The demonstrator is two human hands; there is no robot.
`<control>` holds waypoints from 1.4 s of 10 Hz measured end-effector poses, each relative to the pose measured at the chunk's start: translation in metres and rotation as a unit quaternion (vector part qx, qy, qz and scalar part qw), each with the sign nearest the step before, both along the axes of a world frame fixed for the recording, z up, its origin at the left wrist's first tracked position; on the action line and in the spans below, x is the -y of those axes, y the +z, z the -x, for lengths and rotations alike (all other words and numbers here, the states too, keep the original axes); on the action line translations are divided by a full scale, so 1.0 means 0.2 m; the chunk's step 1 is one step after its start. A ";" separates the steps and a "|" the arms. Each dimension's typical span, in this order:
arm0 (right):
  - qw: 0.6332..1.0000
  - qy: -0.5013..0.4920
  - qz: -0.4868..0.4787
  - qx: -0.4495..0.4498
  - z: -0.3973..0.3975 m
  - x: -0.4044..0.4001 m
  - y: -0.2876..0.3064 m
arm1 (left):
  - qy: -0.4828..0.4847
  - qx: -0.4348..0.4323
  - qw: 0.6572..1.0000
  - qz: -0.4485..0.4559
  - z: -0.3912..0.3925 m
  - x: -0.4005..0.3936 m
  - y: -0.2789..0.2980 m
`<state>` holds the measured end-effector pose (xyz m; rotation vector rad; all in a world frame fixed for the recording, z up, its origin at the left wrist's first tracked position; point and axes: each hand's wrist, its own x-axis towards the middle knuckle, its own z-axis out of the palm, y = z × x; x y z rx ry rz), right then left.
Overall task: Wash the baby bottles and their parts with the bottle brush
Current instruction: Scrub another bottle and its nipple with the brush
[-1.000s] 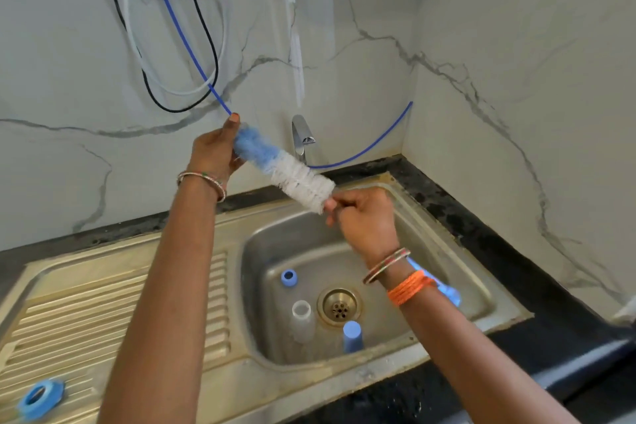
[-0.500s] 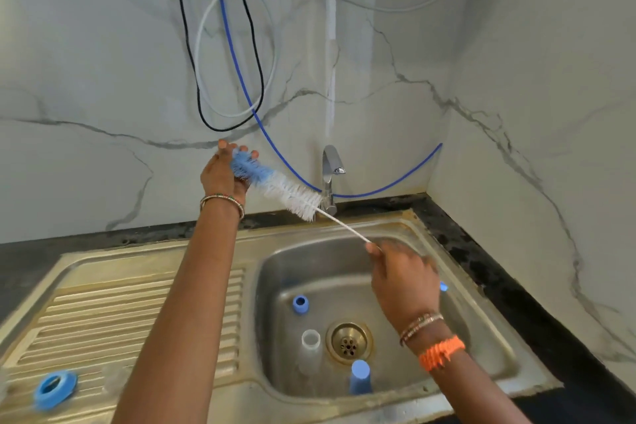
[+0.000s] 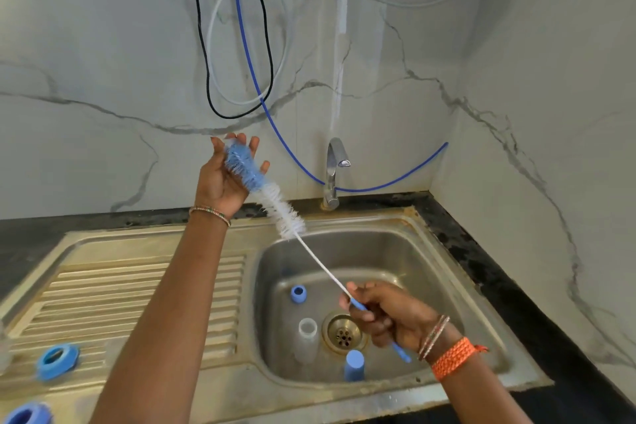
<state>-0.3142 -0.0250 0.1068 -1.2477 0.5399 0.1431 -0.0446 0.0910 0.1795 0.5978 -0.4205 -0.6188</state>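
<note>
My right hand (image 3: 389, 315) grips the blue handle of the bottle brush (image 3: 275, 203) over the sink basin (image 3: 406, 251). The brush's thin white stem rises up and left to its white and blue bristles. My left hand (image 3: 223, 175) is raised with fingers spread, and the blue bristle tip lies across its palm. In the basin lie a clear bottle (image 3: 307, 334) left of the drain, a blue cap (image 3: 353, 365) in front of it, and a small blue ring (image 3: 298, 293) behind. A blue collar ring (image 3: 56, 361) rests on the ribbed drainboard, another blue part (image 3: 25, 415) at the bottom left corner.
A chrome tap (image 3: 334, 175) stands behind the basin against the marble wall. Blue, black and white hoses (image 3: 254, 79) hang on the wall above. The brass drain (image 3: 342, 332) sits mid-basin. A dark counter (image 3: 499, 268) runs along the right wall.
My right hand slid down the stem from the bristles to the blue handle, lower over the basin. My left hand's fingers opened around the blue tip. The view tilted up.
</note>
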 end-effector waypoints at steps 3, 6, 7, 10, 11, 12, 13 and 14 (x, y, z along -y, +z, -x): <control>0.648 -0.261 0.713 0.059 0.04 0.04 0.00 | 0.084 0.064 0.975 -0.194 -0.07 0.00 -0.03; 0.916 -0.145 0.373 -0.004 0.06 0.11 -0.15 | 0.002 0.088 0.982 -0.168 -0.06 -0.03 -0.13; 0.562 -0.291 0.769 0.093 0.01 0.06 -0.11 | 0.080 -0.012 0.956 -0.282 -0.05 0.03 -0.14; 0.964 -0.110 0.242 -0.020 0.02 0.13 -0.02 | 0.022 -0.027 0.975 -0.221 -0.11 0.00 -0.07; 0.999 0.007 -0.044 -0.010 0.05 0.16 -0.04 | -0.042 -0.010 0.997 -0.064 -0.12 -0.06 -0.09; 0.974 -0.053 0.219 -0.009 0.00 0.14 -0.07 | 0.003 -0.011 0.998 -0.063 -0.11 -0.05 -0.11; 0.703 -0.173 0.688 -0.040 -0.02 0.13 -0.09 | 0.057 -0.063 0.989 -0.119 -0.10 -0.01 -0.15; 0.508 -0.263 0.816 0.079 0.00 0.12 -0.10 | 0.092 -0.102 0.975 -0.173 -0.09 0.02 -0.17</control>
